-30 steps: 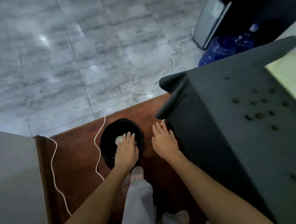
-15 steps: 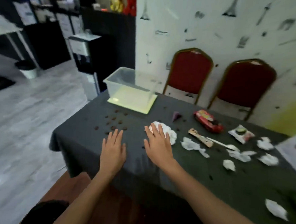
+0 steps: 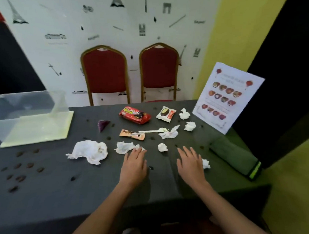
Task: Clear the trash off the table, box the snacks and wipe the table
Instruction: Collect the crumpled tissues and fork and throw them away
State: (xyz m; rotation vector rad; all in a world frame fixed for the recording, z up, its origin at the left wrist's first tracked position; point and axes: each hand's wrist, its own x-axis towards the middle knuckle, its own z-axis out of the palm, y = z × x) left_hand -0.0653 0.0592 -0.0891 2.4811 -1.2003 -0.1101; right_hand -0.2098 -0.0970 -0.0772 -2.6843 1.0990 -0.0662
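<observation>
Several crumpled white tissues lie on the dark tablecloth (image 3: pixel 47 194): a large tissue (image 3: pixel 89 151), a mid tissue (image 3: pixel 126 147), a small wad (image 3: pixel 162 147). A red snack packet (image 3: pixel 134 115), a white snack packet (image 3: pixel 166 114), an orange wrapper (image 3: pixel 132 134), a purple wrapper (image 3: pixel 102 124) and a white plastic fork (image 3: pixel 154 130) sit further back. A clear plastic box (image 3: pixel 27 117) stands at the left. My left hand (image 3: pixel 134 165) hovers flat, fingertips at the mid tissue. My right hand (image 3: pixel 191 163) is flat beside a small tissue wad (image 3: pixel 205 163). Both hold nothing.
Brown crumbs (image 3: pixel 20 167) dot the left of the cloth. A folded green cloth (image 3: pixel 236 157) lies at the right edge. A printed menu sheet (image 3: pixel 227 96) stands at the back right. Two red chairs (image 3: pixel 105 73) stand behind the table against the wall.
The view swung from the black bin on the floor up to the table, then right along it. Both hands came up from the bin and now hover over the tissues.
</observation>
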